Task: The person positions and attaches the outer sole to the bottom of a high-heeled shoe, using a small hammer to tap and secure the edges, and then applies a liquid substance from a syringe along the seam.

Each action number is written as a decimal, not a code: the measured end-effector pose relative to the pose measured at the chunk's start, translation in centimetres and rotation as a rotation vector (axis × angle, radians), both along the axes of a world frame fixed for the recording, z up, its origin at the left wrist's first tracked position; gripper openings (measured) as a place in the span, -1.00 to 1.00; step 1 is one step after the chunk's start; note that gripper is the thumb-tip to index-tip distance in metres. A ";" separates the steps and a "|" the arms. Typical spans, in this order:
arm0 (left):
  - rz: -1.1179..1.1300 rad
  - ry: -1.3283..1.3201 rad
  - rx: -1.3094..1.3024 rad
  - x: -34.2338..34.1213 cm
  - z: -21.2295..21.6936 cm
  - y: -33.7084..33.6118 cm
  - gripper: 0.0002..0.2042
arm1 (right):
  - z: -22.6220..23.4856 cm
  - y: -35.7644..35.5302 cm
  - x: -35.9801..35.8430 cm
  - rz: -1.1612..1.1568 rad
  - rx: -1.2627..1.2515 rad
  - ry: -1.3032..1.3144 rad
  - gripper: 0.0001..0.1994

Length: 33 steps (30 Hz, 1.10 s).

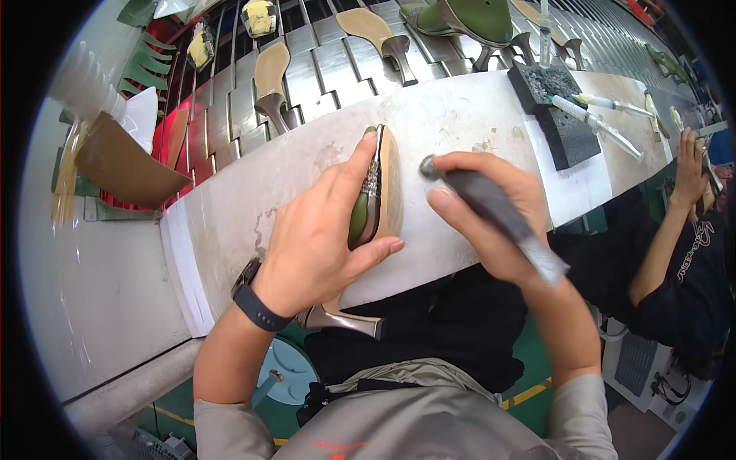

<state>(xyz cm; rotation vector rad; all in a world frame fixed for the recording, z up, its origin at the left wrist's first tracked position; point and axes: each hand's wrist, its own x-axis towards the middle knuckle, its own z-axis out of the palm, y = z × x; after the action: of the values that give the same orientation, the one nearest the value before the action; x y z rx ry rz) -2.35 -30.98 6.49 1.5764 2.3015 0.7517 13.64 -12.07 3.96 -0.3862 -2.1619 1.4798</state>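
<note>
My left hand (pixel 314 218) is wrapped round a green high-heeled shoe (pixel 358 220) on the white worktop's near part. The shoe lies on its side, its tan sole (pixel 389 188) turned to the right and a glittery band across its upper. Its heel (pixel 360 326) sticks out below my wrist, past the worktop's front edge. My right hand (pixel 498 203) grips a hammer (pixel 491 203) just right of the sole, apart from it. The hammer's round metal face (pixel 429 167) points at the shoe; its far end is blurred, and my palm hides part of it.
Behind the worktop (pixel 307 169), a metal slat conveyor (pixel 318 69) carries tan soles with heels (pixel 272 77) and a green shoe (pixel 468 23). Syringes (pixel 598 126) rest by a black foam block (pixel 563 130) at right. A brown curved sheet (pixel 123 165) stands left. A co-worker's arm (pixel 667 215) is far right.
</note>
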 end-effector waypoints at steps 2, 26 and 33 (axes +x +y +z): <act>-0.009 -0.009 0.007 -0.1 0.0 0.2 0.13 | 0.1 0.0 0.3 0.007 -0.238 0.090 -0.74; -0.036 -0.043 -0.046 -1.4 0.3 -0.5 0.18 | 5.4 3.0 -6.0 0.357 -0.312 -0.304 -0.71; -0.041 -0.027 -0.041 -1.4 0.8 -0.8 0.17 | 4.2 3.6 -8.9 0.195 -0.343 -0.272 -0.72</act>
<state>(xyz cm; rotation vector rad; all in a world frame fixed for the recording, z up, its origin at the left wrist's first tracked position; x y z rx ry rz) -3.74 -31.78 7.25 1.5813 2.2439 0.7063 4.77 -8.42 8.21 -0.5331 -2.1976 2.0215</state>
